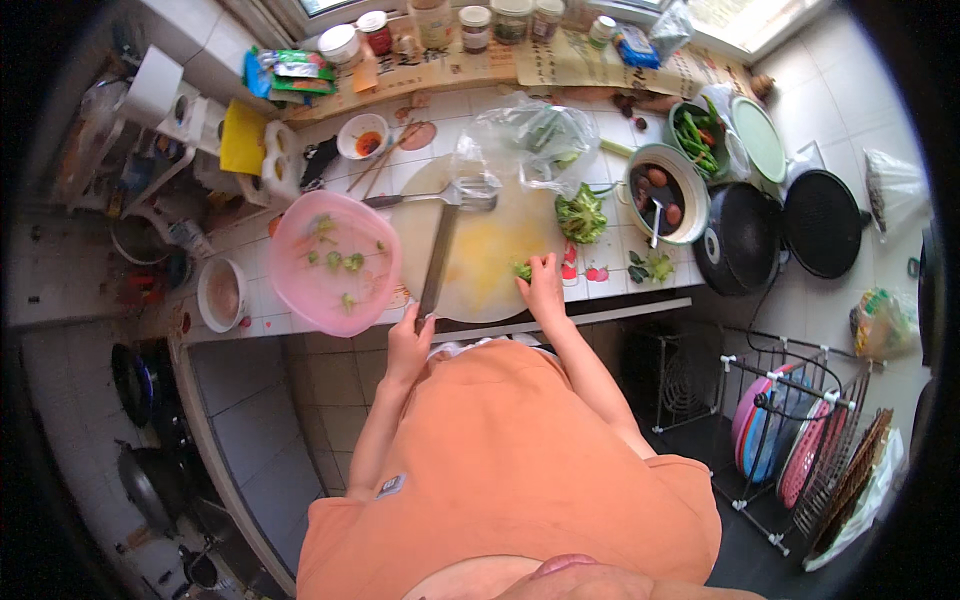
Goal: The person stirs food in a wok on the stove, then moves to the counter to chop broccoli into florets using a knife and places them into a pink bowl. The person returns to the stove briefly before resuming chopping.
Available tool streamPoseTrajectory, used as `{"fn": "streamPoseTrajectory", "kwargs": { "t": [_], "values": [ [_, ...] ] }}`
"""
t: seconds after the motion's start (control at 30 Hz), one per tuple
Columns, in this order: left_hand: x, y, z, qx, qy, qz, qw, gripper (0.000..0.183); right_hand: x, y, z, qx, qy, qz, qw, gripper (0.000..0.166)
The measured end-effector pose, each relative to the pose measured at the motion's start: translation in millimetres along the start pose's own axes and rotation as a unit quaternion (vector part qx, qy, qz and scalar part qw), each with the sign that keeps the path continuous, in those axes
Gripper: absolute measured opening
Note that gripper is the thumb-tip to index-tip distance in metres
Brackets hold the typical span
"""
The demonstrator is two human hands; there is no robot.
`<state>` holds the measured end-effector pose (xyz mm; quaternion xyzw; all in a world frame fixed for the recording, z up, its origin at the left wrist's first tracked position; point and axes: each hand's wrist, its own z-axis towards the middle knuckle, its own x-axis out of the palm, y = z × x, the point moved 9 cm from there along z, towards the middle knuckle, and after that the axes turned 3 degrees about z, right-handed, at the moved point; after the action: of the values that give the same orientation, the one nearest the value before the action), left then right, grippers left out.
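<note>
My left hand (409, 345) grips the handle of a kitchen knife (439, 262), its blade pointing away from me over the left part of a round, pale cutting board (487, 247). In my right hand (546, 291) is a small broccoli floret (523, 271), held at the board's right side. Yellow stains mark the board's middle. A slotted metal turner (476, 193) lies across its far side, near a clear plastic bag (540, 142) with green vegetables inside. Beyond my right hand sits a larger head of broccoli (581, 214). Left of the knife, a pink plastic basin (281, 262) contains several broccoli florets.
At right stand a pot (703, 217) of eggs in dark liquid, a green bowl (677, 124) of peppers and a black electric pan (739, 255). A sauce bowl (347, 139), chopsticks (371, 174) and a white bowl (238, 304) are left. Jars (475, 30) line the windowsill.
</note>
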<state>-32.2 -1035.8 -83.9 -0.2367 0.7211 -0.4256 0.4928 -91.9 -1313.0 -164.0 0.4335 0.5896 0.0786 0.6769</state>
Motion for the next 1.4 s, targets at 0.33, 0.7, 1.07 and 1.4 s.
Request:
{"fn": "streamPoseTrajectory", "kwargs": {
  "t": [0.33,0.7,1.07,1.4],
  "values": [
    [-82.3,72.3,-50.6,-0.126,-0.330,-0.349,0.868,0.015,71.2,197.5,15.2,-0.202,0.181,0.251,0.929,0.060],
    [-61.2,59.6,-37.5,-0.162,-0.252,-0.361,0.883,0.012,-75.6,-17.8,48.2,0.042,-0.156,0.083,0.983,0.024],
    [4.8,-10.4,4.9,-0.117,-0.069,-0.338,0.931,0.017,-100.6,-63.8,60.1,0.095,-0.239,-0.040,0.966,0.027],
    [25.3,-10.6,8.9,-0.110,-0.001,-0.245,0.963,0.008,-92.7,-75.3,63.1,0.090,-0.186,-0.042,0.978,0.026]
  ]
}}
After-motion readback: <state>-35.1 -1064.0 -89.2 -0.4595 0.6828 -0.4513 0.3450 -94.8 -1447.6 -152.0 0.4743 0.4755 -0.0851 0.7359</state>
